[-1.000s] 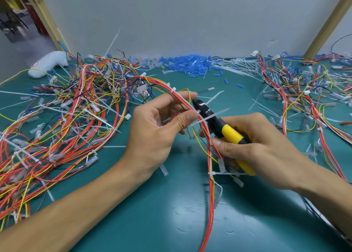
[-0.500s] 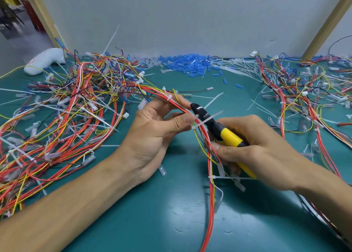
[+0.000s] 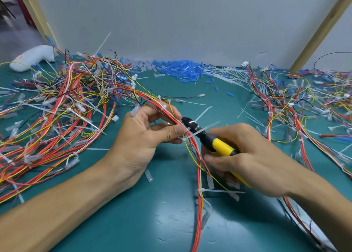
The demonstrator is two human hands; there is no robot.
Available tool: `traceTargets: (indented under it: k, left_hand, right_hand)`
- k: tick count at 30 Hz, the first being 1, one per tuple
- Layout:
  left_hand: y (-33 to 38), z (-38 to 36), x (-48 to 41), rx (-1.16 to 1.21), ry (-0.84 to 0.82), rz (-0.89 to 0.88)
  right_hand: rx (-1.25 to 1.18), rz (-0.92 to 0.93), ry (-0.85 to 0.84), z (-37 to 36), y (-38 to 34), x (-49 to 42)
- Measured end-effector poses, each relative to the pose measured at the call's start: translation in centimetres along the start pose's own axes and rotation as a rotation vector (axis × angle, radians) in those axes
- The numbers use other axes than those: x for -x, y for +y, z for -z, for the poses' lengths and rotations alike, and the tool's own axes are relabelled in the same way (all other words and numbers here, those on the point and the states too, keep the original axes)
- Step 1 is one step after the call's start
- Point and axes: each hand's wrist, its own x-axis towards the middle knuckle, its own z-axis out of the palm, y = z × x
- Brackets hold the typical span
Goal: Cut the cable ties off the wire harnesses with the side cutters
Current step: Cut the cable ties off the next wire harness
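- The table (image 3: 171, 223) shows bare green in the near middle, between the two forearms, and in a lane that runs back toward the wall (image 3: 171, 23).
- A left pile (image 3: 57, 118) of wire harnesses crowds one side of that lane, and a right pile (image 3: 295, 109) crowds the other, reaching the frame's right border.
- Along the back edge, where table meets wall, lies a blue heap (image 3: 181, 69) of small pieces. Just right of it is a spray of white cut ties (image 3: 228, 74).
- A white object (image 3: 32, 57) lies at the far left corner, near a wooden post (image 3: 36, 13).
- The harness (image 3: 199, 213) — mostly red wires with some yellow — comes out of the left pile and passes through the left hand (image 3: 144, 137). From there it drops across the bare table to the bottom edge.
- The left hand's thumb and fingers (image 3: 171, 131) are pinched on the harness, just left of the cutters' head.
- The right hand (image 3: 247, 162) has its fingers (image 3: 215, 158) curled round the yellow handles of the cutters (image 3: 221, 147). The black head points up and left, against the harness.
- The tie (image 3: 202, 130) is wrapped round the harness beside the left thumb tip — its white tail sticks out to the right, across the cutters' head. Whether the jaws are closed on it cannot be told.
- A second tie (image 3: 219, 190) sits lower on the harness, under the right hand, with its tail pointing right.
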Motion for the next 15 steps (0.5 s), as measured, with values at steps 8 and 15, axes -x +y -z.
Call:
traceTargets:
  k: [8,15]
  left_hand:
    - [-0.1,0.0,0.1,0.039,-0.015,-0.028]
    - [0.2,0.1,0.1,0.043,0.043,-0.060]
  right_hand:
    - [0.081,-0.031,0.001,0.4,0.1,0.1]
    - [0.059,0.011,0.075,-0.6,0.4,-0.4]
